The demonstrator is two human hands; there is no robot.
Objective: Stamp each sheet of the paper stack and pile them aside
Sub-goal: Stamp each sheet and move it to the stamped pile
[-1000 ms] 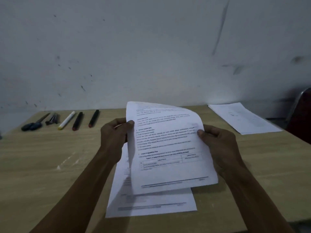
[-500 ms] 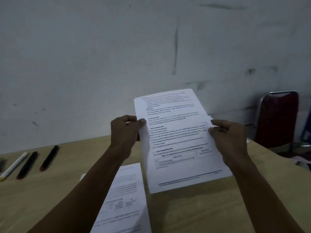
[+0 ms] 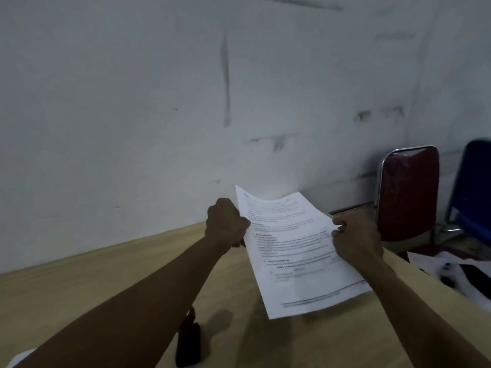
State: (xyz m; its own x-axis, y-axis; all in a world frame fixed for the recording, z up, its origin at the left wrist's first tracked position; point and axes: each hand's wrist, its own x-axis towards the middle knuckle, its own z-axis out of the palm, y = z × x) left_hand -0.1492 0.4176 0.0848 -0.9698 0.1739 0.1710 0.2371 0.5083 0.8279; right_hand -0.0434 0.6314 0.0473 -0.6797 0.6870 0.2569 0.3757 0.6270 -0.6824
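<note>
A printed white sheet (image 3: 297, 251) hangs low over the right part of the wooden table (image 3: 93, 285), held by both hands. My left hand (image 3: 227, 225) grips its left edge near the top. My right hand (image 3: 354, 241) pinches its right edge. The sheet sags a little at its far end. A corner of the paper stack (image 3: 20, 357) shows at the bottom left, mostly hidden by my left forearm. A dark object (image 3: 188, 346), perhaps the stamp, lies on the table under that forearm.
A scuffed white wall stands just behind the table. Past the table's right edge are a red chair (image 3: 407, 192) and a blue chair (image 3: 475, 187). A white and black thing (image 3: 459, 274) lies low at the right.
Both hands have carried the sheet to the right and lowered it toward the table. The view has swung right, so the pens and most of the stack have left the frame.
</note>
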